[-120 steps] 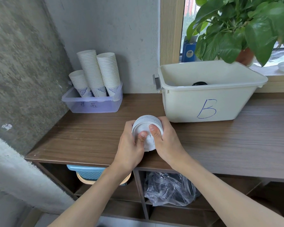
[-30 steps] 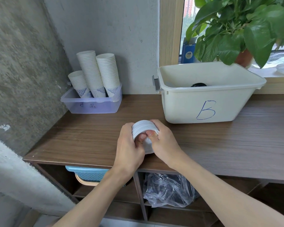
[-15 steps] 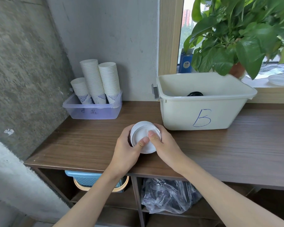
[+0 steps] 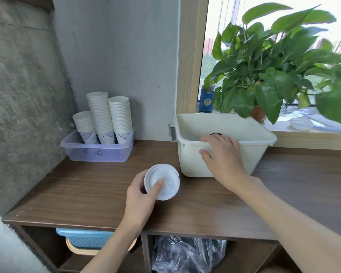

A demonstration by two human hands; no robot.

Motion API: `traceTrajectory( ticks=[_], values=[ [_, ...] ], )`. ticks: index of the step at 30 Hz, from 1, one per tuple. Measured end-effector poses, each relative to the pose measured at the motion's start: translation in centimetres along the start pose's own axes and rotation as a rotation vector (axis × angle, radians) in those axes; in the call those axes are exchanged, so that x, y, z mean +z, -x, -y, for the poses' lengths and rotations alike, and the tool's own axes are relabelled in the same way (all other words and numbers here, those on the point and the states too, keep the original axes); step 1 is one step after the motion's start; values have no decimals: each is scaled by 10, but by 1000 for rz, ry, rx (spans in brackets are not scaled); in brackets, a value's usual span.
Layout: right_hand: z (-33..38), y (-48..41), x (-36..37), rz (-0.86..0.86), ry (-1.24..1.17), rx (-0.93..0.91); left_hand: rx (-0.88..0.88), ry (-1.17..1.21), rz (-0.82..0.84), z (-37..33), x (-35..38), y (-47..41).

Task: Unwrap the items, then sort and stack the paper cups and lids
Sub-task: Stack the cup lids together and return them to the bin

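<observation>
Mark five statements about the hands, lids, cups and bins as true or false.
1. The left hand holds the lids. True.
2. The right hand has a grip on the lids too. False: it is at the front rim of the white bin, apart from the lids.
3. The cups stand in three stacks in the clear bin. True.
4. The white bin sits on the windowsill. False: it stands on the counter.
5. A plastic bag lies under the counter. True.
</observation>
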State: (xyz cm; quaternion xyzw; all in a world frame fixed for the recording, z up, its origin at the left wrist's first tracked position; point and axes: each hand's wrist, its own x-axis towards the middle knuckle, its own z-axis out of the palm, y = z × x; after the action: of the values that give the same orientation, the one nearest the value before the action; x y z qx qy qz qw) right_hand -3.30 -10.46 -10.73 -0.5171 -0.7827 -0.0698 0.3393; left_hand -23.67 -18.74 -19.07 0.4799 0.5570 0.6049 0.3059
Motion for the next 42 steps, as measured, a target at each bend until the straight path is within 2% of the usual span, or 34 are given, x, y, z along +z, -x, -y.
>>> traceTrajectory(
  ticks=[4, 13, 17, 19, 22, 26, 36, 42],
  values=[
    [6, -7, -6, 4, -167, -3, -21, 68, -30, 1, -2, -1],
    [36, -2, -18, 156, -293, -73, -37, 130, -77, -1, -9, 3],
    [35, -30, -27, 175, -456, 2, -34, 134, -81, -3, -9, 4],
    [29, -51, -26, 243, -475, 29, -34, 123, -81, -3, -8, 4],
    [19, -79, -12, 383, -461, 42, -27, 129, -96, -3, -8, 2],
    [12, -98, 15, 487, -423, 18, -25, 131, -112, 0, -8, 0],
    [2, -115, 61, 617, -339, -66, -21, 106, -141, 3, -7, -2],
    [-5, -117, 67, 565, -237, -119, -6, 97, -141, 2, -6, -1]
  ],
)
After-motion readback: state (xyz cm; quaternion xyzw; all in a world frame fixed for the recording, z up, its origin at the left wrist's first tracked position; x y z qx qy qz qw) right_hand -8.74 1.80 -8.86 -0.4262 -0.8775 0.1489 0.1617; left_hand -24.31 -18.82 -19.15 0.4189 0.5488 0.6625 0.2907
